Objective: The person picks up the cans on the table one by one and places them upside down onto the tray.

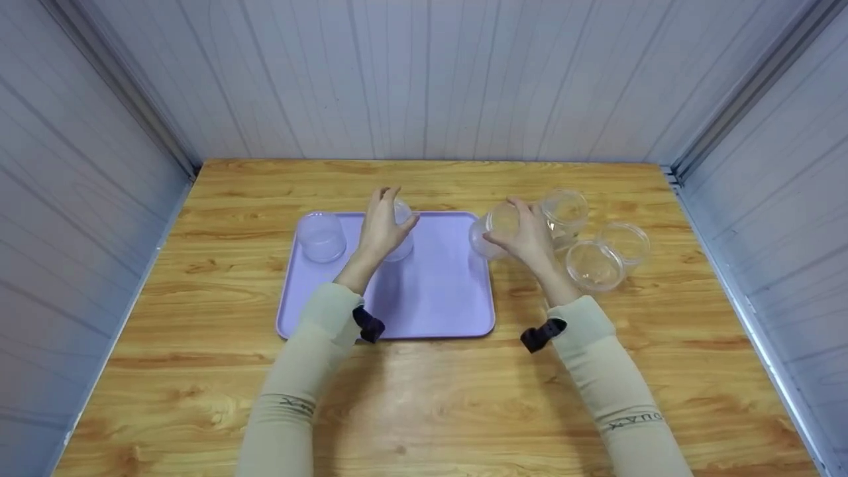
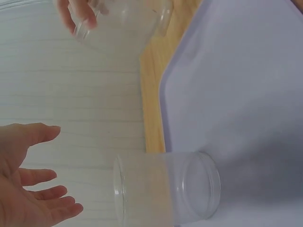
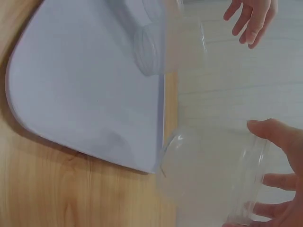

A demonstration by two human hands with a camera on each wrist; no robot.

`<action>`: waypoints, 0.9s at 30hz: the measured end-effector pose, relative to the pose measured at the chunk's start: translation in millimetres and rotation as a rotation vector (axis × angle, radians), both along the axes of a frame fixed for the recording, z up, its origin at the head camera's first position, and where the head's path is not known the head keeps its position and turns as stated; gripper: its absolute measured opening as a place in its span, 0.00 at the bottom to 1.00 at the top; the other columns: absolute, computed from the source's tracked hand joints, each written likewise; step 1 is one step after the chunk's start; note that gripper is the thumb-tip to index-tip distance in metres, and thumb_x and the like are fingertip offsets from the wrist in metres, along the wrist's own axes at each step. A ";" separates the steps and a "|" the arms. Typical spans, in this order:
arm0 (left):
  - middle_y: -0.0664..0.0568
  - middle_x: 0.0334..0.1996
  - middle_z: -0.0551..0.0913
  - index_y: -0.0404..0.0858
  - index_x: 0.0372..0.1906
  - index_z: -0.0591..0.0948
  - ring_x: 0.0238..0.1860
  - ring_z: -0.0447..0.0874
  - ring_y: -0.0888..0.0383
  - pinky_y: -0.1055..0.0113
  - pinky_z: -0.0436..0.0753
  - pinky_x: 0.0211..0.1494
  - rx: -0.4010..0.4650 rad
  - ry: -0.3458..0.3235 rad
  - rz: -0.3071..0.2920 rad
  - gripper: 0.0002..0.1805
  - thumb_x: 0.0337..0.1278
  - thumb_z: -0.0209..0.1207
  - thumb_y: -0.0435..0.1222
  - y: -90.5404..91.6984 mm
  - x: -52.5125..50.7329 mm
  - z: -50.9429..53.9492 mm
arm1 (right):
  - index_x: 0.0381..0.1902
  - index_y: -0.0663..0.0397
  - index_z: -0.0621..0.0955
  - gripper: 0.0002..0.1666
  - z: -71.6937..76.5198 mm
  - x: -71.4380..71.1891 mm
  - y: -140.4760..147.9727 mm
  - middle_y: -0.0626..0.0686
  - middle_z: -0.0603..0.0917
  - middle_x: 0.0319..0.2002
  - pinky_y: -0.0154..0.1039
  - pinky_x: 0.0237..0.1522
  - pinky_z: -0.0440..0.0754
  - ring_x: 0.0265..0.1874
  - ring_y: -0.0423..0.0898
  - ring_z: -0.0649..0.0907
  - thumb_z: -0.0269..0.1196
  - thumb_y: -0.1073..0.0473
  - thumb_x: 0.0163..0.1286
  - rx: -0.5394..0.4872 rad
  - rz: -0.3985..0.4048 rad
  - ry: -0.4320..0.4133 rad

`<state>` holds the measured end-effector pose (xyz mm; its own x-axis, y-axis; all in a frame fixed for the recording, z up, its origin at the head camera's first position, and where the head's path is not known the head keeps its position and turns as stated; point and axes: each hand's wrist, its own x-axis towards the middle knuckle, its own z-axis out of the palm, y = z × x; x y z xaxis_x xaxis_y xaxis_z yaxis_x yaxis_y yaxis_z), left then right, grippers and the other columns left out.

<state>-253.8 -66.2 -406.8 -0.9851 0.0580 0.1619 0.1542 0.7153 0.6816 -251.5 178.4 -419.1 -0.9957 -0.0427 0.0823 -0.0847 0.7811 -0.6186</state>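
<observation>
A lilac tray (image 1: pixel 444 291) lies on the wooden table, with one clear jar (image 1: pixel 321 238) standing in its far left corner. Next to a second clear jar (image 2: pixel 165 189) on the tray's back part is my left hand (image 1: pixel 383 228); its fingers are spread, and the left wrist view shows a gap between them and the jar. At the tray's far right corner, my right hand (image 1: pixel 528 233) grips a third clear jar (image 3: pixel 208 175) by its rim end, thumb on one side and fingers on the other. The held jar is raised and looks tilted in the head view.
Right of the tray, more clear jars stand close together on the table: one at the back (image 1: pixel 564 209), one in front (image 1: pixel 595 265) and one further right (image 1: pixel 625 242). Pale panelled walls (image 1: pixel 424 79) enclose the table's back and sides.
</observation>
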 end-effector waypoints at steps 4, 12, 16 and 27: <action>0.38 0.57 0.64 0.29 0.59 0.65 0.59 0.61 0.45 0.56 0.59 0.62 0.038 0.045 -0.024 0.33 0.49 0.61 0.39 3.8 6.1 0.2 | 0.61 0.57 0.66 0.48 -0.9 5.6 -2.2 0.63 0.68 0.52 0.51 0.53 0.66 0.51 0.58 0.68 0.69 0.45 0.44 -0.044 -0.014 0.072; 0.39 0.58 0.63 0.29 0.60 0.64 0.60 0.59 0.46 0.60 0.62 0.61 0.137 0.071 -0.072 0.32 0.52 0.60 0.40 11.6 19.2 3.2 | 0.57 0.59 0.69 0.45 -0.6 18.2 -9.1 0.62 0.71 0.50 0.49 0.50 0.67 0.49 0.56 0.70 0.72 0.48 0.41 -0.197 -0.005 0.240; 0.40 0.57 0.65 0.29 0.59 0.65 0.59 0.61 0.47 0.60 0.62 0.60 0.175 0.104 -0.077 0.32 0.51 0.60 0.40 14.6 24.4 2.5 | 0.56 0.60 0.70 0.44 0.4 24.8 -11.7 0.62 0.73 0.47 0.48 0.43 0.69 0.43 0.55 0.71 0.73 0.50 0.41 -0.260 0.007 0.298; 0.42 0.57 0.67 0.30 0.59 0.66 0.57 0.64 0.50 0.61 0.69 0.54 0.293 0.108 -0.096 0.30 0.53 0.58 0.41 17.4 33.2 -8.1 | 0.59 0.54 0.68 0.45 5.2 43.3 -16.2 0.58 0.70 0.53 0.48 0.42 0.75 0.46 0.56 0.72 0.72 0.49 0.43 -0.430 0.055 0.285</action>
